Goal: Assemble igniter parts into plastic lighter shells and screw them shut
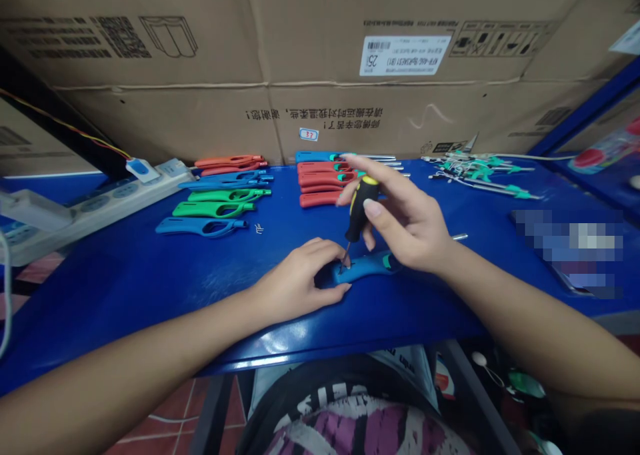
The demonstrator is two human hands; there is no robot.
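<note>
A blue gas lighter (370, 266) with a green trigger lies on the table in front of me. My left hand (305, 275) grips its handle end between thumb and fingers. In my right hand (405, 218) is a black and yellow screwdriver (361, 208), held nearly upright with its tip down at the lighter's handle. The lighter's metal tube shows beyond my right wrist. Small loose screws (259, 228) lie at the left, beside a row of blue, green and orange lighter shells (200, 226).
Red and blue lighters with metal tubes (320, 198) lie behind my hands. Green-and-metal inner parts (480, 172) are heaped at the back right. A power strip (95, 208) runs along the left. Cardboard (315, 48) walls the back of the blue table (200, 275). A blurred flat object (565, 248) lies right.
</note>
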